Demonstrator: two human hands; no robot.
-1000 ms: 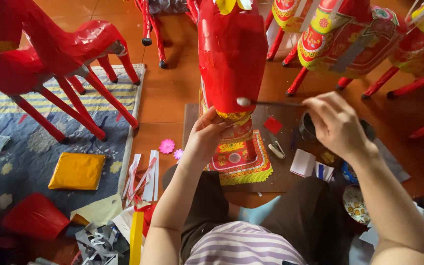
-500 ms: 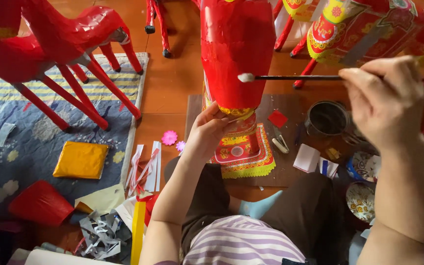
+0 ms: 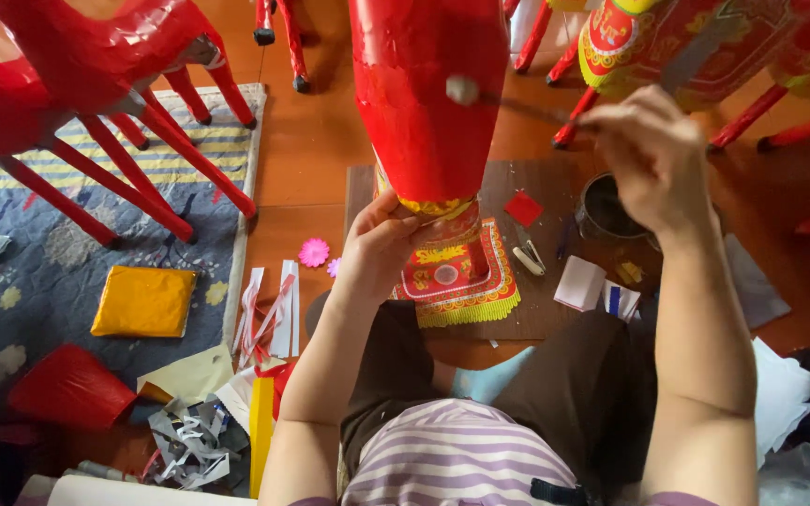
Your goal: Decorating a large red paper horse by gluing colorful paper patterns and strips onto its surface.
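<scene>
My left hand (image 3: 382,253) grips the lower end of the red paper figure (image 3: 428,98), fingers wrapped round its narrow base where a gold-patterned band shows just above my thumb. The figure stands upright, rising away from that hand and out of the top of the view. My right hand (image 3: 644,155) is raised to the right of the figure, fingers pinched on a thin brush (image 3: 517,101); the handle runs leftward from my fingertips and the pale tip sits against the red surface, though it's blurred so I can't tell if it actually touches. Directly below the left hand, a red and gold fringed paper square (image 3: 457,276) lies on a dark board (image 3: 555,309). Under the right hand sits a dark round pot (image 3: 607,206), with a small red paper square (image 3: 523,208) just to its left and white paper scraps (image 3: 581,284) nearer my lap. Left of the left hand: a pink paper flower (image 3: 313,251) on the wooden floor (image 3: 302,150), then red and white paper strips (image 3: 269,305). Further left, a yellow pad (image 3: 144,301) lies on a blue rug (image 3: 39,253), with more red figures on thin red legs (image 3: 124,169) standing over it. A crumpled red piece (image 3: 72,389) sits at the rug's near edge.
</scene>
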